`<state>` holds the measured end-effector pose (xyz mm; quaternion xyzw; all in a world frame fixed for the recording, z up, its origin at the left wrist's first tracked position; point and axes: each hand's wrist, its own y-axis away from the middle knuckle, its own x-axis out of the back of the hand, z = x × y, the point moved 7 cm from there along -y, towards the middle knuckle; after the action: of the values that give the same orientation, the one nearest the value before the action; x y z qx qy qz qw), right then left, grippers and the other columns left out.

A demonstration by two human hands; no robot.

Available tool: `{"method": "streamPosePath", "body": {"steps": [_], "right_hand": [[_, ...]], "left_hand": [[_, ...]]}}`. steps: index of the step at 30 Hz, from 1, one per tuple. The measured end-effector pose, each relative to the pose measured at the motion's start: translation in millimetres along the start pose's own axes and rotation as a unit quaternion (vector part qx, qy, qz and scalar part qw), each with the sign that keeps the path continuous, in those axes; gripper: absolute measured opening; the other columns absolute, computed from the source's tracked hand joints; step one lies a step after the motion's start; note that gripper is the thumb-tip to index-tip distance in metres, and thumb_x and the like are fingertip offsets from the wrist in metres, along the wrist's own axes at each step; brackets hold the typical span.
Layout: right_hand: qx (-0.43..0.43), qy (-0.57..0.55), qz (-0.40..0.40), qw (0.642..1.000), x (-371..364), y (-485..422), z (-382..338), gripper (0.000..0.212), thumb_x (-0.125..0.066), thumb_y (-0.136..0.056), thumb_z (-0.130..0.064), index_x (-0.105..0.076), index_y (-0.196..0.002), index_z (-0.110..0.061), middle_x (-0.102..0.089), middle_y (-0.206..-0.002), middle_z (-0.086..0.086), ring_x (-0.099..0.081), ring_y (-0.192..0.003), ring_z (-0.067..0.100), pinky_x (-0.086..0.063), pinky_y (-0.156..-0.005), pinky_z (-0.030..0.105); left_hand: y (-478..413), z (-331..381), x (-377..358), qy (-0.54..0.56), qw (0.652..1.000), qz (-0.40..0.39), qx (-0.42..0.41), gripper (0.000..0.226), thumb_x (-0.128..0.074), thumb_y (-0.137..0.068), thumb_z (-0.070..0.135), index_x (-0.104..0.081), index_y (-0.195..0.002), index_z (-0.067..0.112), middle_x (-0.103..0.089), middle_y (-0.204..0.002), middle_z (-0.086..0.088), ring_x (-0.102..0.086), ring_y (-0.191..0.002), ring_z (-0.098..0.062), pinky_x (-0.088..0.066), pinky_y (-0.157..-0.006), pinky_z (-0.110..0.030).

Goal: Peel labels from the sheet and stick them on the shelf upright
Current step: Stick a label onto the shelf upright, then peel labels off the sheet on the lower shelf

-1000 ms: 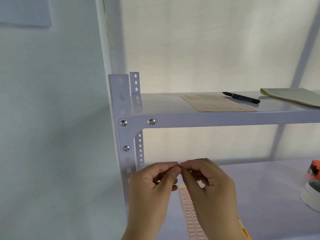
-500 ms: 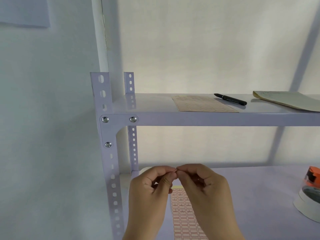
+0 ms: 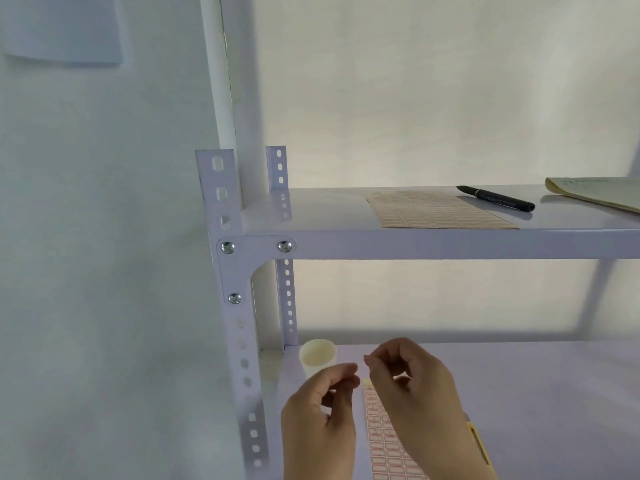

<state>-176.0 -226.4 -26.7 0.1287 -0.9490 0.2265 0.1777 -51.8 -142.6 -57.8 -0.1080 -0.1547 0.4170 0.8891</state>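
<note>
My right hand (image 3: 415, 393) hovers over the lower shelf with thumb and forefinger pinched on a tiny label (image 3: 366, 359). A small gap to its left, my left hand (image 3: 322, 410) has its fingertips closed, and nothing shows in them. Below and between the hands a narrow strip of red-bordered labels (image 3: 384, 441) lies on the lower shelf. A full label sheet (image 3: 433, 209) lies on the upper shelf. The white perforated shelf upright (image 3: 239, 341) stands to the left of my hands.
A pale cup (image 3: 318, 356) stands in the lower shelf's back left corner, just behind my left hand. A black pen (image 3: 495, 198) and a yellowish notepad (image 3: 595, 195) lie on the upper shelf. A yellow object (image 3: 479, 441) shows by my right wrist.
My fingertips, which met at one point before, have drawn apart, and the right hand has lifted slightly. The view has shifted, which reveals the cup.
</note>
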Motion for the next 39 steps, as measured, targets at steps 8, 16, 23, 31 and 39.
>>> {"method": "streamPosePath", "body": {"steps": [8,16,23,31,39], "right_hand": [[-0.038,0.058,-0.054,0.996,-64.8,-77.1,20.1,0.013,-0.067,-0.083,-0.010,-0.076,-0.075,-0.016,-0.074,-0.071,-0.007,-0.062,-0.064,0.004,-0.041,-0.054,0.008],[-0.051,0.131,-0.107,0.984,-115.2,-106.2,57.4,0.022,-0.059,-0.083,-0.004,-0.079,-0.083,-0.015,-0.077,-0.084,-0.002,-0.064,-0.075,0.012,-0.041,-0.058,0.012],[-0.042,0.109,-0.119,0.986,-107.6,-112.0,71.9,0.033,-0.051,-0.087,0.003,-0.078,-0.087,-0.016,-0.076,-0.092,-0.005,-0.063,-0.077,0.005,-0.043,-0.065,0.007],[-0.073,-0.046,-0.122,0.989,-71.8,-121.8,69.4,0.034,-0.054,-0.087,0.005,-0.075,-0.081,-0.022,-0.078,-0.083,-0.004,-0.061,-0.063,0.007,-0.046,-0.057,0.017],[-0.110,0.168,-0.159,0.966,-26.4,-105.3,150.7,0.022,-0.058,-0.088,-0.007,-0.077,-0.091,-0.019,-0.076,-0.096,-0.006,-0.069,-0.087,0.010,-0.058,-0.080,0.028]], "left_hand": [[-1.4,-55.0,-21.7,-0.084,0.984,-0.134,0.084,0.046,-0.061,-0.089,0.005,-0.058,-0.081,0.050,-0.050,-0.082,0.059,-0.054,-0.059,-0.009,-0.046,-0.065,-0.004],[-1.1,-96.3,-36.8,-0.011,0.948,-0.261,0.183,0.038,-0.058,-0.090,0.000,-0.062,-0.096,0.038,-0.064,-0.082,0.003,-0.055,-0.065,-0.008,-0.048,-0.072,-0.009],[-16.7,-85.2,-45.9,-0.065,0.971,-0.183,0.139,0.046,-0.060,-0.086,0.003,-0.053,-0.093,0.048,-0.068,-0.076,0.014,-0.058,-0.058,0.008,-0.046,-0.065,-0.003],[-18.1,-90.7,-83.4,-0.046,0.966,-0.153,0.202,0.038,-0.058,-0.083,-0.002,-0.058,-0.088,0.035,-0.065,-0.075,0.003,-0.053,-0.056,-0.009,-0.046,-0.061,-0.010],[-23.3,-99.4,-87.1,-0.115,0.960,-0.148,0.207,0.026,-0.057,-0.090,0.009,-0.059,-0.102,0.032,-0.066,-0.098,0.011,-0.059,-0.072,0.000,-0.040,-0.053,-0.004]]}}
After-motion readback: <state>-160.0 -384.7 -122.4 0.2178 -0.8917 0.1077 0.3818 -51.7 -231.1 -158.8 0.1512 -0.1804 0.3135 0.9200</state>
